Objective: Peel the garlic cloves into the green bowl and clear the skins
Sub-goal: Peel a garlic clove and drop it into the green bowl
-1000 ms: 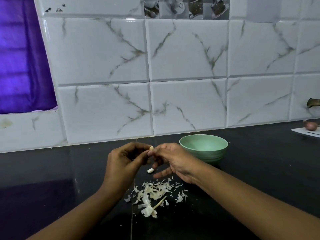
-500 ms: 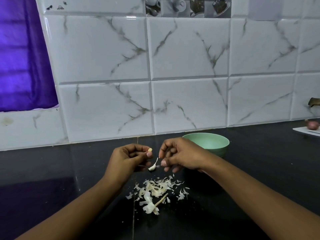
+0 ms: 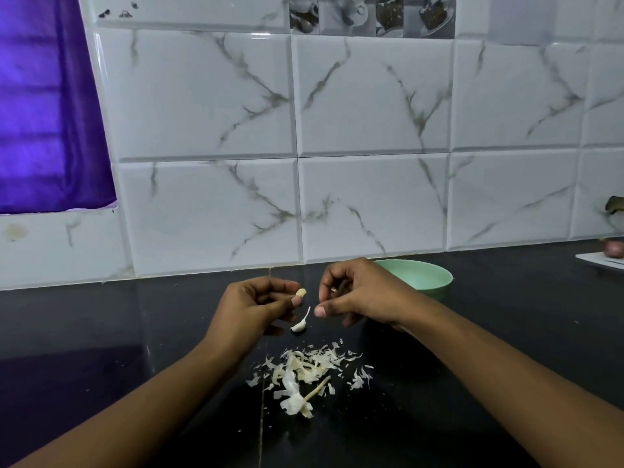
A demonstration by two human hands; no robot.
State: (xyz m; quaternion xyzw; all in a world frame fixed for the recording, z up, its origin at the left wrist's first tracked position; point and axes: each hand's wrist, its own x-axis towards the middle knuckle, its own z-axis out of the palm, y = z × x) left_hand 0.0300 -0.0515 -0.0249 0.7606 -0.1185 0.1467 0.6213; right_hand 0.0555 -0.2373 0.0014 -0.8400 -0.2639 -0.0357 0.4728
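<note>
My left hand (image 3: 256,309) pinches a small pale garlic clove (image 3: 301,292) between thumb and fingertips, above the black counter. My right hand (image 3: 361,298) hovers a short gap to the right with its fingers curled, and a tiny white fleck of garlic skin (image 3: 334,289) shows between them. Below the gap is a white curved piece with a thin tail (image 3: 300,325); whether it lies on the counter I cannot tell. The green bowl (image 3: 435,276) stands behind my right hand, partly hidden by it. A pile of skins (image 3: 314,366) with a dry stem (image 3: 317,390) lies nearer me.
A tiled wall (image 3: 371,197) runs close behind the bowl. At the far right edge a white board (image 3: 601,261) carries a reddish shallot (image 3: 613,248). A purple curtain (image 3: 44,113) hangs at the upper left. The dark counter (image 3: 101,332) stretches left of my hands.
My hands, touching at the clove a second ago, have drawn apart. The right hand pulled away to the right; the left kept hold of the clove.
</note>
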